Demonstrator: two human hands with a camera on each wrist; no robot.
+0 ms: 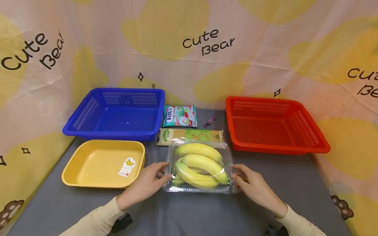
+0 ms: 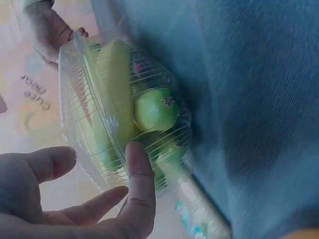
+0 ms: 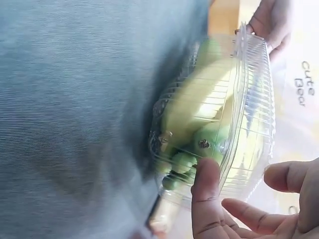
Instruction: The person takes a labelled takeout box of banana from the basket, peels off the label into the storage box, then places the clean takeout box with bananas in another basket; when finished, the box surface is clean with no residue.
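A clear plastic clamshell box (image 1: 200, 189) stands on the grey cloth at the front middle, its lid down, with several yellow-green bananas (image 1: 200, 164) inside. My left hand (image 1: 147, 183) is at the box's left side and my right hand (image 1: 255, 185) at its right side. The left wrist view shows spread fingers (image 2: 140, 184), one tip against the ribbed side of the box. In the right wrist view, fingers (image 3: 207, 204) are likewise spread, one tip touching the box below its rim. Neither hand visibly curls round the box.
Behind the box lie a pack of noodles (image 1: 203, 135), a bag of FOX'S candy (image 1: 180, 116) and a small purple wrapped candy (image 1: 209, 122). A blue basket (image 1: 113, 134) and a yellow tray (image 1: 97, 164) with a banana sticker are at left. A red basket (image 1: 274, 149) stands at right.
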